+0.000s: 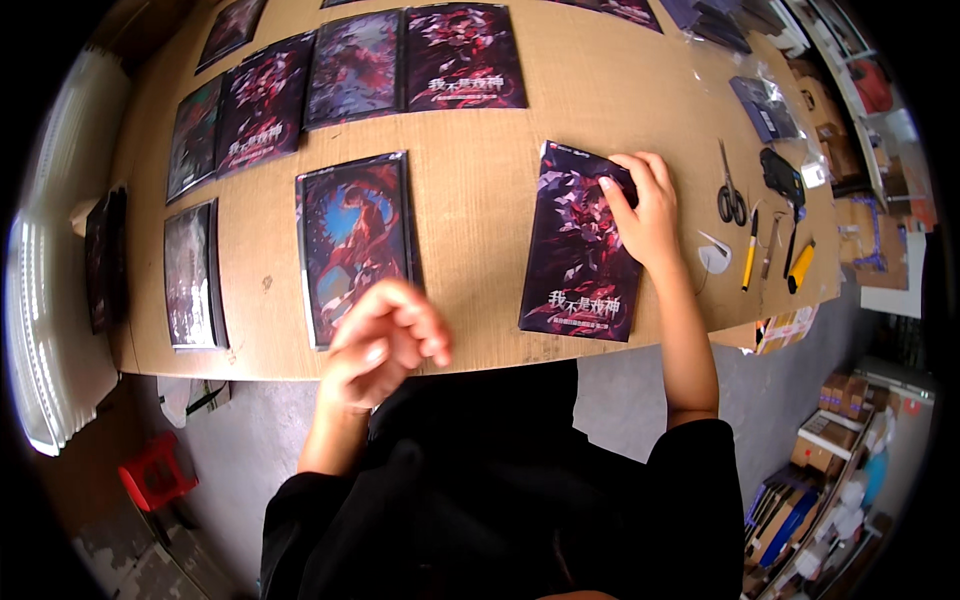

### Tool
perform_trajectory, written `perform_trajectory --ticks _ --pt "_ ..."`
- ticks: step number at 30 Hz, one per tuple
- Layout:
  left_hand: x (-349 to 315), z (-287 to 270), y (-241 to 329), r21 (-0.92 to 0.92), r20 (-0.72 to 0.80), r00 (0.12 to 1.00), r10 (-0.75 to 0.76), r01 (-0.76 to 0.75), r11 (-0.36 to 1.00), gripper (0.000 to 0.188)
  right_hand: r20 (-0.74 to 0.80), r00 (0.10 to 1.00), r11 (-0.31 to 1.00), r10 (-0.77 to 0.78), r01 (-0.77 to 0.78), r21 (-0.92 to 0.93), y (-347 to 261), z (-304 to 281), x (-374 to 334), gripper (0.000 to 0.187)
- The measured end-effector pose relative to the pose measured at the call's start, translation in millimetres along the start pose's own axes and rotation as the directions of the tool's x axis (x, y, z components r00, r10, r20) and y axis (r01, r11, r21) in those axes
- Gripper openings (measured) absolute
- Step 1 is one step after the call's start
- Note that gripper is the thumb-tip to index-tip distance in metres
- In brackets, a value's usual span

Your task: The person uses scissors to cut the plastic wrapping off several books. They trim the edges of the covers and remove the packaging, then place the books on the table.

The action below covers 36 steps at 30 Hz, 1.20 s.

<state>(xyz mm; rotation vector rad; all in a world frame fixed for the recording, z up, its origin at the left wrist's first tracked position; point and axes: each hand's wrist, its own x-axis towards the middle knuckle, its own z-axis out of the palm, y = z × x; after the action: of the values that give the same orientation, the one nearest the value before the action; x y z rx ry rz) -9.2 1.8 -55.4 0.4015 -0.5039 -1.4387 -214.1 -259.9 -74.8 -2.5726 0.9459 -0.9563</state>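
Note:
My right hand [648,210] is at the upper right edge of a dark illustrated packet [580,245], printed in red, black and white. Its thumb lies on the front and the other fingers close over the edge. My left hand [388,338] hovers by the table's front edge, fingers loosely curled and apart, with nothing in it. Just beyond it lies a stack of packets [356,225] whose top one shows a red figure on blue; the hand covers its lower right corner.
More illustrated packets lie in rows at the back, such as this dark red one [466,60], and a pale stack [192,275] is at left. On the right are scissors [731,190], a yellow-handled tool [750,255], a yellow cutter [801,268] and a purple box [765,108].

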Motion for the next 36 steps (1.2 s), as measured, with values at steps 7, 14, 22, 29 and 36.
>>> perform_trajectory --ticks 7,14,22,29,36 --pt "28 30 -41 0.297 -0.233 0.922 -0.311 0.372 0.879 0.040 0.018 0.999 0.998 0.034 -0.035 0.050 3 0 3 0.022" --pt "30 19 -63 0.444 -0.145 0.973 -0.182 0.228 0.867 0.035 0.016 1.000 1.000 -0.014 0.015 -0.023 6 0 8 0.019" --pt "23 22 -64 0.618 -0.117 0.990 -0.082 0.137 0.774 0.032 0.009 0.984 0.963 0.180 -0.178 0.201 31 -4 0 0.018" --pt "31 24 -46 0.563 -0.077 0.994 0.074 -0.017 0.826 0.045 0.188 0.967 0.900 0.173 -0.233 0.368 -29 -54 14 0.013" --pt "40 39 -46 -0.182 0.117 0.928 -0.354 0.371 0.911 0.122 -0.080 0.952 0.832 0.295 -0.215 0.511 -97 -35 11 0.009"
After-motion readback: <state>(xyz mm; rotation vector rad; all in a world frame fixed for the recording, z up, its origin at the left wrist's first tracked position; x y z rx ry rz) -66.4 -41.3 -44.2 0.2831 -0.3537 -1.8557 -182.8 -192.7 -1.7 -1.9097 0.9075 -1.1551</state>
